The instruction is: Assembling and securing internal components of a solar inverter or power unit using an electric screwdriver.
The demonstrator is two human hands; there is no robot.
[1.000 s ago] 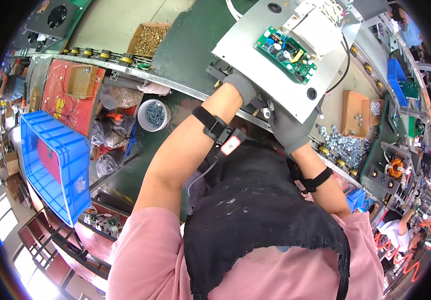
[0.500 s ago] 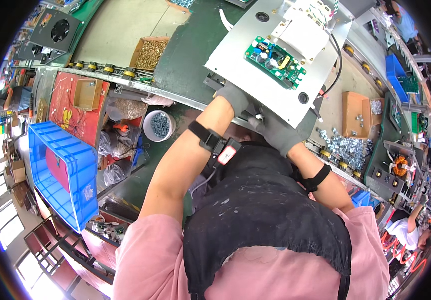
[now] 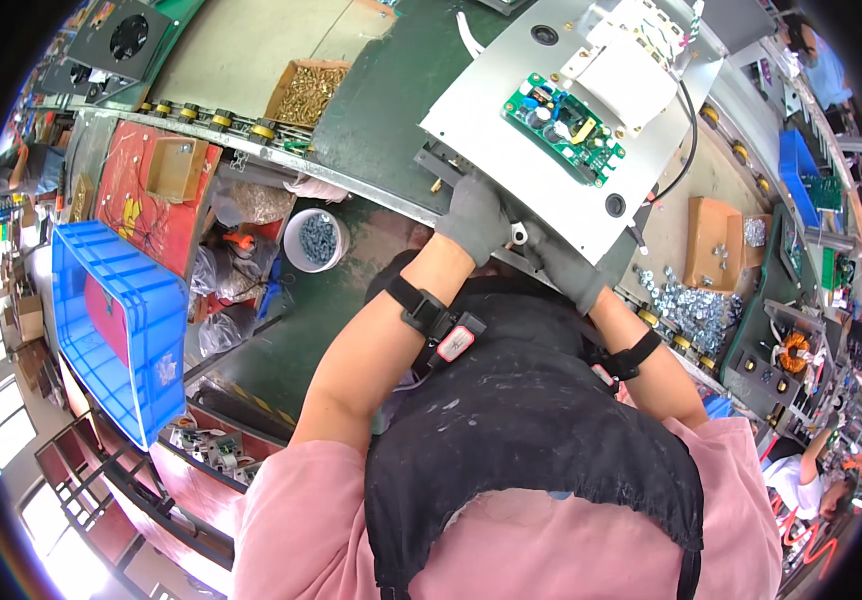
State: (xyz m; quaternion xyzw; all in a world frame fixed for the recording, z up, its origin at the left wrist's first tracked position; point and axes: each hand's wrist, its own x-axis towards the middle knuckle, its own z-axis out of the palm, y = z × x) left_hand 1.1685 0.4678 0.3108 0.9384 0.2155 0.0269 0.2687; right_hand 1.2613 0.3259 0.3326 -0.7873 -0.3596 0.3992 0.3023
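A silvery metal panel [image 3: 481, 110] with a green circuit board [image 3: 569, 130] stands tilted on the bench in front of me. My left hand [image 3: 475, 218], in a grey glove, is closed at the panel's near edge; its fingertips are hidden. Just to its right, my gloved right hand [image 3: 566, 272] is closed below the same edge, its fingers partly covered by the panel. Between the hands shows a small whitish piece with a dark hole [image 3: 519, 233]. What either hand grips cannot be made out. A white block-shaped part [image 3: 631, 85] with wires sits beyond the board.
A cardboard box of brass-coloured fasteners [image 3: 311, 93] lies far left of the panel. Right of it are a cardboard box [image 3: 713, 243] and loose silvery fasteners [image 3: 689, 310]. A white bucket of fasteners [image 3: 316, 240] and a blue crate [image 3: 121, 330] stand at left.
My left hand has shifted slightly and turned, showing more of its back. The small whitish piece between my hands shows its hole more plainly. The view has moved a little.
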